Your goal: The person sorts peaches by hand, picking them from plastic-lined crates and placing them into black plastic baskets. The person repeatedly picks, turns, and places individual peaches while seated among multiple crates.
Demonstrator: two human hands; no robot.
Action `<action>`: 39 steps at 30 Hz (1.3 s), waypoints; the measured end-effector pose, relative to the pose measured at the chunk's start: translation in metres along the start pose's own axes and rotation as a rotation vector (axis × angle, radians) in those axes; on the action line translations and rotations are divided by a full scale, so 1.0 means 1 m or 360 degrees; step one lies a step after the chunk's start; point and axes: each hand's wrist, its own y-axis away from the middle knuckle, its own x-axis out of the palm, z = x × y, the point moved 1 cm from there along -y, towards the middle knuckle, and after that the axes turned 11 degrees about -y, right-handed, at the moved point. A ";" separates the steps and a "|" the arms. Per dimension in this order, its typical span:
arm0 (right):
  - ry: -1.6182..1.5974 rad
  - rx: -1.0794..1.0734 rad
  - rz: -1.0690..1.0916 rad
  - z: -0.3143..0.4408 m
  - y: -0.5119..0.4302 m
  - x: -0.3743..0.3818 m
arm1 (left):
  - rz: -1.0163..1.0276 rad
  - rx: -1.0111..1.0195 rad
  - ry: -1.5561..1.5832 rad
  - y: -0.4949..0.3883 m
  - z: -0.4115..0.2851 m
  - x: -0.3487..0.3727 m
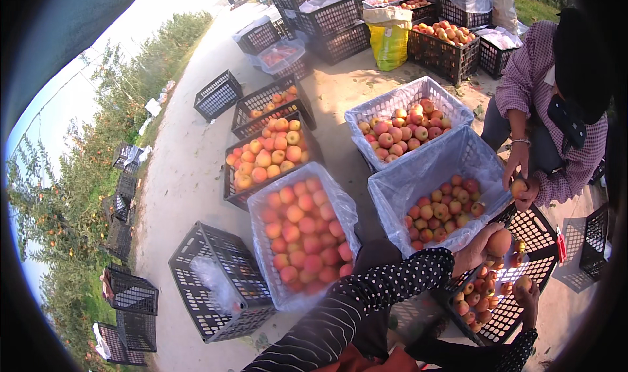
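Note:
My left hand [472, 255], in a dark sleeve with white dots, reaches over the near rim of a black plastic crate [535, 239] and holds an apple [498, 243]. Lower in the same crate, my right hand [528, 304] grips another apple [523, 282]. Several red and yellow apples [474, 298] lie below my hands along one side of this crate. Just beyond my left hand stands a crate lined with clear plastic film [392, 195], partly filled with apples [444, 207].
A co-worker [544, 107] at the right holds an apple [518, 189] beside the lined crate. Other lined crates of apples [407, 129] [304, 234] stand close by. An upturned-looking crate [221, 279] is at left. Stacked crates [319, 19] and a yellow sack [388, 38] are farther back.

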 end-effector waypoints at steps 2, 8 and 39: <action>-0.0154 0.0093 -0.0052 0.019 0.006 0.016 | 0.0022 0.0003 -0.0022 -0.001 0.002 -0.001; -0.0205 -0.0143 0.0046 0.025 -0.026 0.044 | 0.0056 -0.0023 -0.0090 0.002 0.005 -0.001; -0.0377 -0.0220 0.0193 0.050 -0.025 0.092 | 0.0205 0.0025 -0.0462 0.005 0.018 -0.006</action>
